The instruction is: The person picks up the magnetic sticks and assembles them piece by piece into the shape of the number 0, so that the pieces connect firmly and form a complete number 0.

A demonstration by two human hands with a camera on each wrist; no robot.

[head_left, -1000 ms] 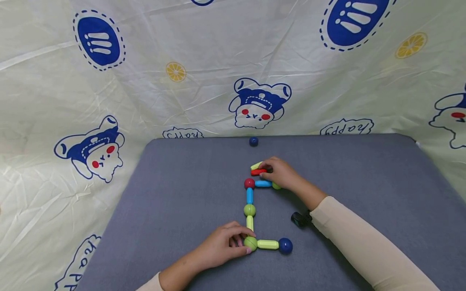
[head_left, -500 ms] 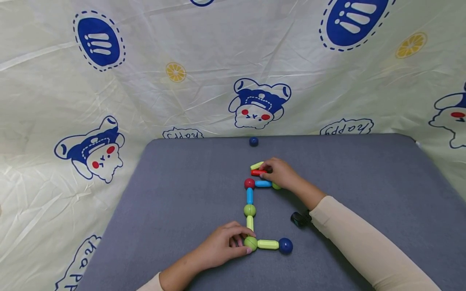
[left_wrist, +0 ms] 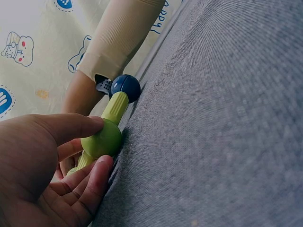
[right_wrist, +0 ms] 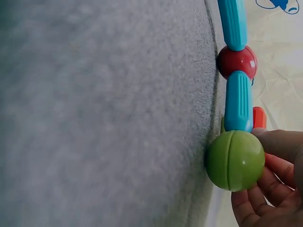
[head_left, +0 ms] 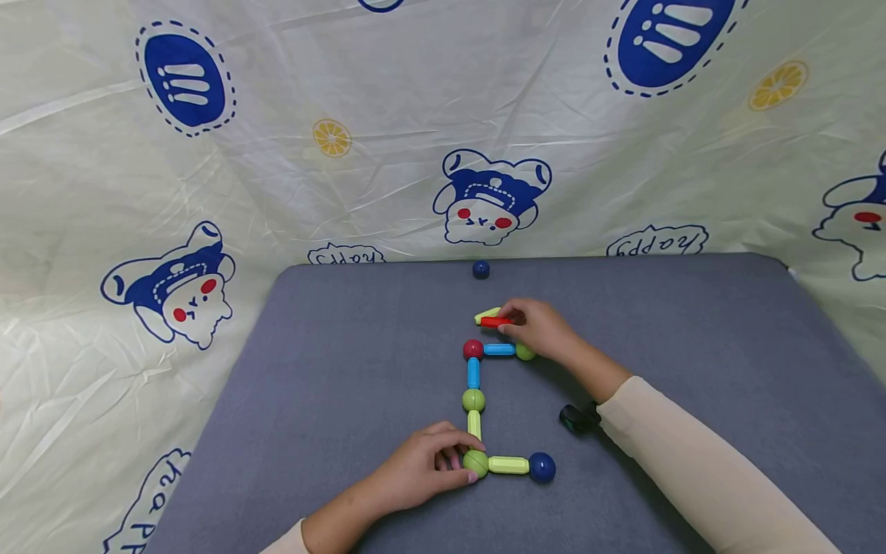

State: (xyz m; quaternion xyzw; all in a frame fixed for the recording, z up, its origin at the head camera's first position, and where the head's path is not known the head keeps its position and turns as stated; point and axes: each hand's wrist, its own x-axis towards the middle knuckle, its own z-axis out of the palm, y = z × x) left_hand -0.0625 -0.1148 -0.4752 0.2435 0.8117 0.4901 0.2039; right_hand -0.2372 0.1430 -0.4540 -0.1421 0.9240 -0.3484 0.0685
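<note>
On the grey table lies a chain of magnetic balls and rods. My left hand (head_left: 425,468) pinches its near corner, a green ball (left_wrist: 103,138), between thumb and fingers. From that ball a yellow-green rod (head_left: 508,465) runs right to a dark blue ball (head_left: 542,467). Going away from me come a green ball (head_left: 474,400), a blue rod (head_left: 474,374) and a red ball (head_left: 474,349). A second blue rod (right_wrist: 238,101) links the red ball to a green end ball (right_wrist: 235,161). Just beyond it, my right hand (head_left: 536,329) pinches a red rod (head_left: 494,322).
A loose yellow-green rod (head_left: 487,315) lies right behind the red rod, partly hidden. Farther back, a loose dark blue ball (head_left: 481,269) sits near the far edge of the table (head_left: 374,308). A printed cloth (head_left: 394,185) hangs behind the table.
The red rod has moved slightly away from the blue rod in my right hand, now overlapping the loose yellow-green rod. More of the green end ball shows. My left hand stays in place.
</note>
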